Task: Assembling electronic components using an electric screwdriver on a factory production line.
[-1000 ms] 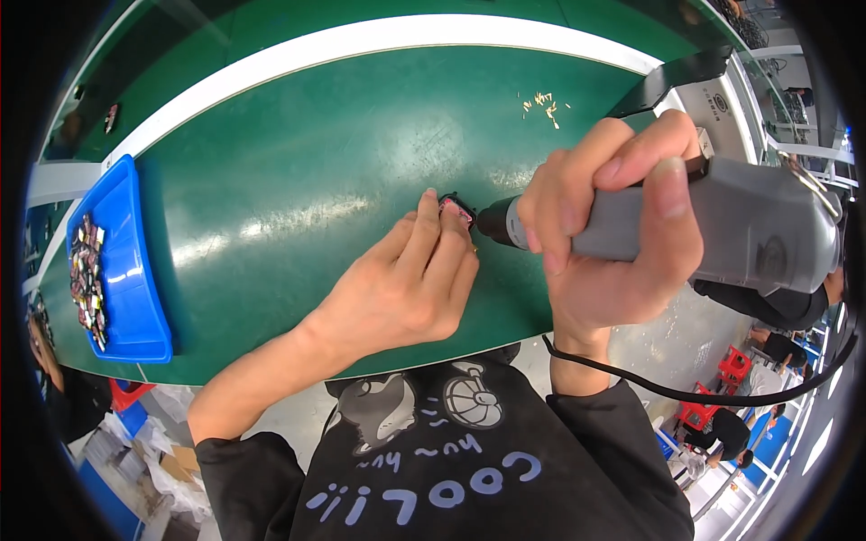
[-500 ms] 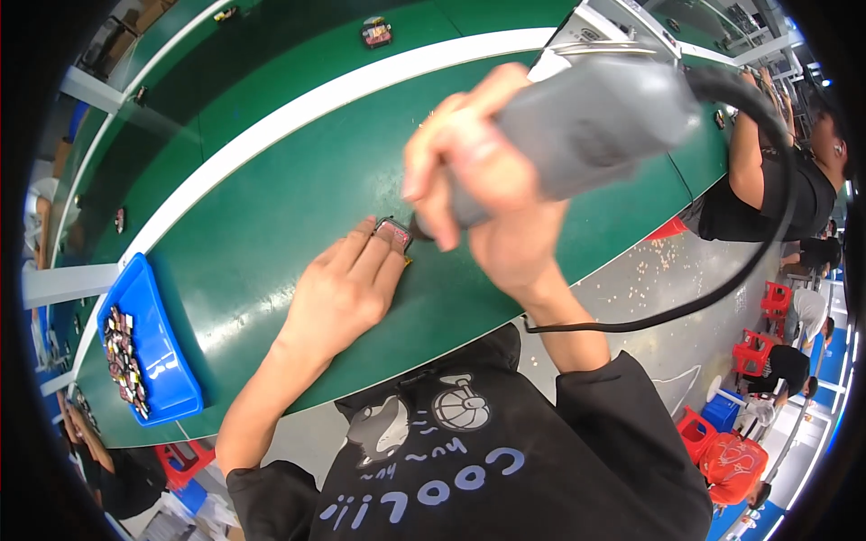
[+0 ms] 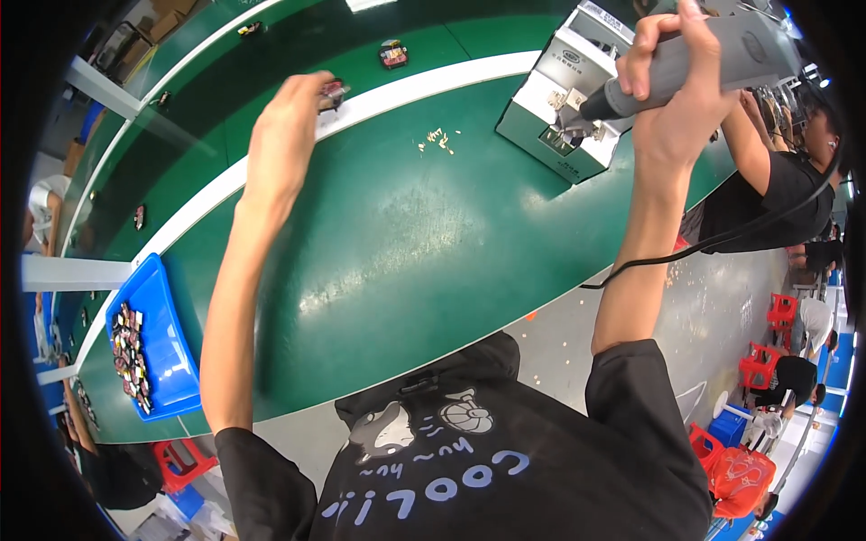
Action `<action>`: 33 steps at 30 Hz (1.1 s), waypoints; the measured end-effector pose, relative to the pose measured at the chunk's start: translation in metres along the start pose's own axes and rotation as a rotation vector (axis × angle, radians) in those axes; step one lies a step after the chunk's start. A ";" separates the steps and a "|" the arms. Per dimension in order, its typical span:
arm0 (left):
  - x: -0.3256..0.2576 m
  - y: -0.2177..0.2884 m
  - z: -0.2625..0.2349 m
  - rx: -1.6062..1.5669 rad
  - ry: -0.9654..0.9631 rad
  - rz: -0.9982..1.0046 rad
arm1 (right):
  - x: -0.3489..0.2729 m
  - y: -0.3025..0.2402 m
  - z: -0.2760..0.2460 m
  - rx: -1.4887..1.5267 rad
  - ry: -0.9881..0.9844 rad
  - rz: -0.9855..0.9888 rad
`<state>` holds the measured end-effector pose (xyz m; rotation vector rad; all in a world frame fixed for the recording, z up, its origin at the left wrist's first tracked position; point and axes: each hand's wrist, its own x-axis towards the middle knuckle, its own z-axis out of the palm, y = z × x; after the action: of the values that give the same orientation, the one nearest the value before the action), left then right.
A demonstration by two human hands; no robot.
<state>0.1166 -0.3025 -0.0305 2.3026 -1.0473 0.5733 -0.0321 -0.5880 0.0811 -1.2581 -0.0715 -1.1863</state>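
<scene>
My right hand [image 3: 672,117] is wrapped round a grey handheld electric screwdriver [image 3: 722,65] with a black nose and cable. Its nose points down and left at the opening of a white and dark screw feeder box [image 3: 534,122]; whether the tip touches the box I cannot tell. At the far left, over the white rail, my left hand [image 3: 281,135] pinches a small dark and reddish electronic part [image 3: 333,96]. The fingertips partly cover that part.
A blue bin [image 3: 173,365] of small electronic parts stands at the left. Beyond the white rail [image 3: 397,99], a green belt carries spaced parts, one [image 3: 393,54] near the middle. Loose screws [image 3: 439,140] lie on the green bench. Co-workers sit at both sides.
My left hand has lifted the small part off the bench and carried it up to the rail. My right hand has moved the screwdriver away rightward to the screw feeder.
</scene>
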 end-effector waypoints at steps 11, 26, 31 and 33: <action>-0.222 -0.042 -0.214 0.777 -0.141 -0.695 | -0.003 0.024 -0.008 0.053 -0.204 0.421; -0.284 -0.054 -0.230 0.528 0.090 -1.029 | -0.072 0.006 -0.001 0.311 -0.415 0.338; -0.277 -0.138 -0.237 0.622 0.092 -0.849 | -0.077 0.000 0.010 0.288 -0.433 0.314; -0.280 -0.168 -0.245 0.671 0.046 -0.838 | -0.082 -0.007 0.012 0.271 -0.418 0.296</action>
<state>0.0401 0.0983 -0.0539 2.9528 0.2465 0.6612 -0.0676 -0.5255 0.0402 -1.2083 -0.3316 -0.6248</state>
